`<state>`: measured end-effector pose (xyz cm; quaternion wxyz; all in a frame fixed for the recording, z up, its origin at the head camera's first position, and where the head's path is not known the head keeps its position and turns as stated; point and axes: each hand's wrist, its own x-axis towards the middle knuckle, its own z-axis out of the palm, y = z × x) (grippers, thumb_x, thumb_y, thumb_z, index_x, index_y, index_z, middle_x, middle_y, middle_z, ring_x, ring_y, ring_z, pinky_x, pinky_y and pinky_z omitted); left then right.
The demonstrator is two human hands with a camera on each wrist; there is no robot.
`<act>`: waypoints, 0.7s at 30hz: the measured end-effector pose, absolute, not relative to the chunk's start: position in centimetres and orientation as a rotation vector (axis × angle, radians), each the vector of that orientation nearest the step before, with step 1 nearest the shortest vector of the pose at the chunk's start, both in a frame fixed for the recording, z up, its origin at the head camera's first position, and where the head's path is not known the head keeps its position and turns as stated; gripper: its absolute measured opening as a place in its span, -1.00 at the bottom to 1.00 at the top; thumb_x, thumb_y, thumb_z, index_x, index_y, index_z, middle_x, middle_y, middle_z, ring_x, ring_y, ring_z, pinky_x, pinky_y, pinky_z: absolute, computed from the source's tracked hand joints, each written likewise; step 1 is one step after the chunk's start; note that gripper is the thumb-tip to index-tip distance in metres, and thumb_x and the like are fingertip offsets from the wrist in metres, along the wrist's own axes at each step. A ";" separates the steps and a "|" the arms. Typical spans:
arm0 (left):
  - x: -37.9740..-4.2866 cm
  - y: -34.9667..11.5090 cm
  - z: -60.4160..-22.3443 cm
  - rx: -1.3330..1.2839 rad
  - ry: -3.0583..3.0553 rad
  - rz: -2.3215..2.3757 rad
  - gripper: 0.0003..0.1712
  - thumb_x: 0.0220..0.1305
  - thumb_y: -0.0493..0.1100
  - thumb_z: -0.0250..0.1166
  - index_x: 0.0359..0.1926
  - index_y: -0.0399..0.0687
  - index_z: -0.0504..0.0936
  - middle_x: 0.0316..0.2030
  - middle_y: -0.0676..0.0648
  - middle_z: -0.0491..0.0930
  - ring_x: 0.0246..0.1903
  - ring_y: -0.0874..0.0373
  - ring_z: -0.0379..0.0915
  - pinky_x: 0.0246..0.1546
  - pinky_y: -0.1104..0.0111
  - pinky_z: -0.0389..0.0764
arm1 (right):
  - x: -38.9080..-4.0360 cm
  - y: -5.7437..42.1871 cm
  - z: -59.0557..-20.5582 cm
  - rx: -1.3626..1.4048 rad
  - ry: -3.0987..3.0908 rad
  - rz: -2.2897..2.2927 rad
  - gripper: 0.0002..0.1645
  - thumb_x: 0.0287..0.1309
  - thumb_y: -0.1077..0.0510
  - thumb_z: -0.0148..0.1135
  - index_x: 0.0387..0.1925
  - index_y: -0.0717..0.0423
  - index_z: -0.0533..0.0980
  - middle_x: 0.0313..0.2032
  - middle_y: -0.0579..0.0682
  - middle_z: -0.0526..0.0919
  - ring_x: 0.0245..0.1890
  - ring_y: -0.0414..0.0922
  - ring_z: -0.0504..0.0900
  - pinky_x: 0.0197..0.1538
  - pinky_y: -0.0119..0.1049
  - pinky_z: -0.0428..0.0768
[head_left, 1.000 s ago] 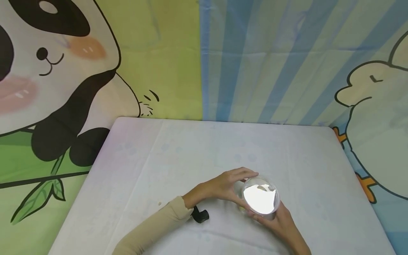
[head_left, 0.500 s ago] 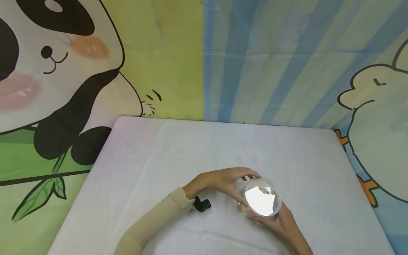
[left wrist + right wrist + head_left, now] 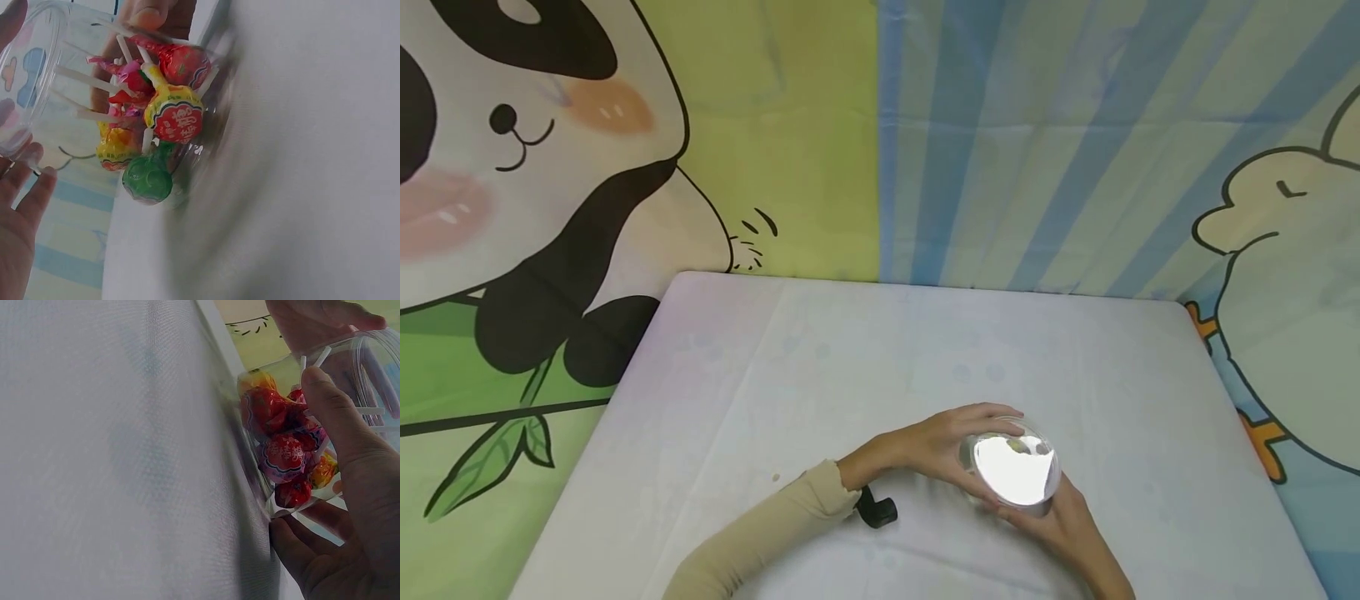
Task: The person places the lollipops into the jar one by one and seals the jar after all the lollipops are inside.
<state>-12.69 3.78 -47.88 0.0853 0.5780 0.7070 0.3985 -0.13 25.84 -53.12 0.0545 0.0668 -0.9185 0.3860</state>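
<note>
A clear round plastic jar (image 3: pixel 1011 479) stands near the front of the table, its top bright with reflected light. Wrapped lollipops (image 3: pixel 178 115) in red, yellow and green lie inside, heads toward the base and white sticks toward the top. My right hand (image 3: pixel 1063 521) grips the jar's lower side, its thumb (image 3: pixel 334 409) laid across the wall and fingers round the far side. Around the rim of the clear lid (image 3: pixel 53 69) curl the fingers and thumb of my left hand (image 3: pixel 936 442), two fingertips overlapping the top edge in the head view.
A white cloth covers the table (image 3: pixel 850 358). One small beige speck (image 3: pixel 776 477) lies left of the hands. A black device (image 3: pixel 877 510) hangs at my left wrist. Behind the table's far edge hangs a cartoon backdrop (image 3: pixel 805 150) with a panda and a bird.
My left hand has shifted right and its fingers now reach farther over the lid's top edge. The right hand keeps its grip, and the jar has barely moved.
</note>
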 end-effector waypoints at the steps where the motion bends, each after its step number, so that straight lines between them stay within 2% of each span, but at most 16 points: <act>1: -12.9 3.8 -48.0 1.728 2.102 1.197 0.01 -0.21 0.13 0.62 0.30 0.01 0.38 0.40 -0.04 0.26 0.42 0.22 0.15 0.40 0.46 0.21 | -0.2 25.8 -53.1 0.213 -2.788 1.173 0.25 -0.37 0.00 0.66 0.31 0.38 0.17 0.20 0.36 0.45 0.16 0.31 0.42 0.19 -0.91 -0.04; 7: -13.7 4.0 -48.0 1.689 2.024 1.218 -0.06 -0.20 0.12 0.61 0.26 0.06 0.44 0.39 0.05 0.30 0.42 0.28 0.11 0.41 0.44 0.19 | -0.5 26.0 -52.8 0.264 -2.777 1.180 0.21 -0.39 0.04 0.67 0.27 0.39 0.21 0.16 0.33 0.51 0.10 0.30 0.48 0.18 -0.90 0.03; 10: -14.1 4.1 -48.0 1.681 1.992 1.200 -0.07 -0.20 0.13 0.61 0.25 0.09 0.45 0.39 0.09 0.30 0.42 0.32 0.07 0.43 0.44 0.15 | -0.5 26.1 -52.6 0.257 -2.784 1.187 0.16 -0.39 0.04 0.67 0.24 0.38 0.25 0.13 0.29 0.55 0.09 0.22 0.53 0.16 -0.90 0.07; 15: -14.5 4.2 -47.9 1.670 1.926 1.161 -0.06 -0.19 0.11 0.61 0.27 0.10 0.42 0.39 0.10 0.29 0.42 0.35 0.05 0.43 0.45 0.13 | -0.2 26.1 -52.4 0.203 -2.845 1.186 0.12 -0.32 -0.02 0.65 0.26 0.30 0.27 0.15 0.19 0.56 0.13 0.16 0.53 0.16 -0.83 0.21; 18: -14.4 4.0 -47.7 1.585 1.921 1.101 0.10 -0.15 0.12 0.59 0.41 0.15 0.23 0.42 0.14 0.22 0.41 0.36 0.04 0.42 0.44 0.16 | -0.1 26.0 -52.4 0.198 -2.878 1.155 0.13 -0.30 -0.02 0.63 0.27 0.31 0.25 0.17 0.23 0.54 0.15 0.24 0.50 0.21 -0.43 0.49; 19: -14.2 3.8 -47.5 1.540 1.918 1.088 0.16 -0.14 0.13 0.58 0.45 0.17 0.14 0.43 0.16 0.19 0.41 0.36 0.03 0.42 0.41 0.17 | 0.0 26.0 -52.4 0.202 -2.885 1.137 0.15 -0.30 -0.03 0.63 0.28 0.32 0.23 0.18 0.25 0.52 0.16 0.27 0.48 0.23 -0.42 0.47; 20: -14.1 3.6 -47.4 1.503 1.932 1.060 0.23 -0.12 0.16 0.56 0.49 0.21 0.02 0.44 0.19 0.14 0.42 0.35 0.01 0.42 0.38 0.18 | 0.0 25.9 -52.4 0.218 -2.880 1.123 0.16 -0.31 -0.02 0.63 0.28 0.33 0.21 0.18 0.28 0.51 0.16 0.29 0.46 0.23 -0.30 0.47; 21: -13.8 3.3 -47.4 1.458 1.951 1.035 0.28 -0.10 0.20 0.54 0.52 0.26 -0.09 0.46 0.21 0.07 0.43 0.34 -0.02 0.42 0.35 0.20 | 0.0 25.9 -52.4 0.233 -2.870 1.118 0.18 -0.32 0.00 0.64 0.28 0.34 0.20 0.18 0.30 0.50 0.16 0.28 0.45 0.25 -0.32 0.45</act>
